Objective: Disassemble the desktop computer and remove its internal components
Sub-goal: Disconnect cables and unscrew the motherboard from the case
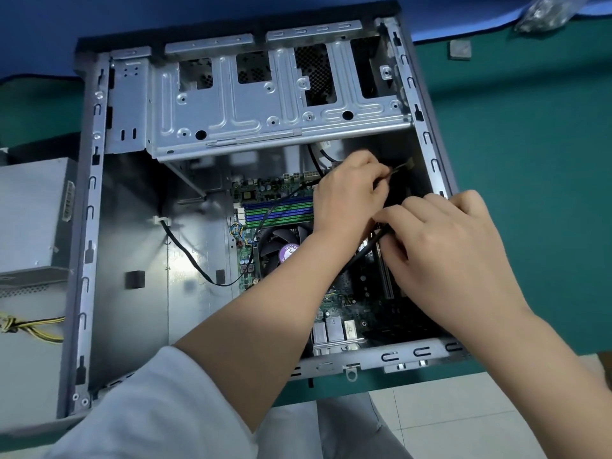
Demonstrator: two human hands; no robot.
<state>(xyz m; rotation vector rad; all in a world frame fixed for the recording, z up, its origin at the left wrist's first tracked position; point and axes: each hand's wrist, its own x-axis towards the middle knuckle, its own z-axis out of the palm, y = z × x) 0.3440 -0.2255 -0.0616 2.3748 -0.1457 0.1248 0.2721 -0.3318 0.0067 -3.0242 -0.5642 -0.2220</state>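
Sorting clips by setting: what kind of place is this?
Probably a repair or training workbench, not a home desk: an opened computer case lies on a green mat, a removed power supply beside it, tiled floor below.

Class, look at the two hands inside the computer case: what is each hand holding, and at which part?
Left hand pinches a thin black cable near its end connector. Right hand grips a thicker black cable midway along.

The grey steel desktop computer case (89, 207) is lying on its side, open, filling the centre of the frame. A silver drive cage (265, 104) is sitting empty across its upper part. The green motherboard (265, 200), with blue and green memory slots and a black round cooler fan (281, 243), is lying in the lower right.
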